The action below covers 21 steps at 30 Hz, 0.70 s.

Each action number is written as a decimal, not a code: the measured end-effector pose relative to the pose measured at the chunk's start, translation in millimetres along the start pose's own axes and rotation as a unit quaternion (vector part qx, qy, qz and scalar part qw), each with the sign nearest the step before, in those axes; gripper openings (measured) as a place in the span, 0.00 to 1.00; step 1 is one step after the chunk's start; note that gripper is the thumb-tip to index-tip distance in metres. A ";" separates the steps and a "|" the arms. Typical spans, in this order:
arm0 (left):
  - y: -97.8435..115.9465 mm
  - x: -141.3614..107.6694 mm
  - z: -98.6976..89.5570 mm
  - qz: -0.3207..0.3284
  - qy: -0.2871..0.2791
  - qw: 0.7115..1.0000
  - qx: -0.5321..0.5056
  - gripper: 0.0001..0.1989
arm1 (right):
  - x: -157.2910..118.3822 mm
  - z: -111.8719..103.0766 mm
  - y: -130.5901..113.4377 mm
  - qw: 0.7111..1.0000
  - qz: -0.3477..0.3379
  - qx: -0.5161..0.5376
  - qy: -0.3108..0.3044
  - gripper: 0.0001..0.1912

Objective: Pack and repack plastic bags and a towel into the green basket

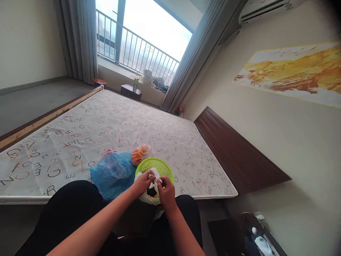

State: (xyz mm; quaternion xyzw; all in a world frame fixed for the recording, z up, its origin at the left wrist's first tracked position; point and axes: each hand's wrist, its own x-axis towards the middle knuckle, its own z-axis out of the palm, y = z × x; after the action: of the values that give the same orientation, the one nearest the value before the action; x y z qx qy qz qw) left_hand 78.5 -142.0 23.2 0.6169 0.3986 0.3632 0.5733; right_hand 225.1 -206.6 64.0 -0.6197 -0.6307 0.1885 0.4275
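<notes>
Fingertip work, close in

From where I stand, the person's left hand and right hand come together just above a green plastic basket, near the edge of the patterned mattress. Both are closed to a narrow pinch, with a white plastic bag between them. The bag hangs directly below the fingertips, toward the person's body, so neither hand has any reach to cover; they look equally near it.

What matters most is the line of the gathered plastic: it runs crosswise from the left fingers to the right, a short twisted strip with almost no slack. Beneath it the bag gapes a little, and something dark shows inside, too shadowed to name. The bag overlaps the near side of the basket, whose slatted far wall rises behind the fingers. I cannot tell what bears the basket's weight, the mattress edge or the lap.

A blue plastic bag, full and rounded, sits to the left of the basket, close to the left forearm. Just beyond the basket, a little to the left, rests an orange-and-white bundle in clear plastic. The person's dark-clothed knees flank the work, one on each side.
</notes>
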 end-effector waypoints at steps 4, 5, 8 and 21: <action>-6.0 3.0 -0.6 -0.007 0.013 0.998 -0.054 0.15 | -6.4 9.3 2.7 0.993 -0.084 -0.060 -0.054 0.07; -7.1 3.5 -1.4 -0.007 0.016 0.998 -0.058 0.15 | -6.3 9.2 3.0 0.990 -0.099 -0.076 -0.070 0.09; -9.4 4.6 -4.1 -0.006 0.030 0.998 -0.048 0.16 | -4.3 4.5 3.2 0.981 -0.126 -0.109 -0.101 0.13; 2.8 -4.6 0.0 -0.007 -0.053 0.996 0.067 0.12 | 4.0 0.8 22.1 0.988 -0.082 -0.104 -0.075 0.08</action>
State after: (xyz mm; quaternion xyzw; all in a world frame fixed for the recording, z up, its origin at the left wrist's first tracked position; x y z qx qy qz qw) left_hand 76.8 -146.3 26.0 0.6694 0.3955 0.2981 0.5537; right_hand 238.7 -199.0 47.8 -0.5910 -0.7258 0.1326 0.3261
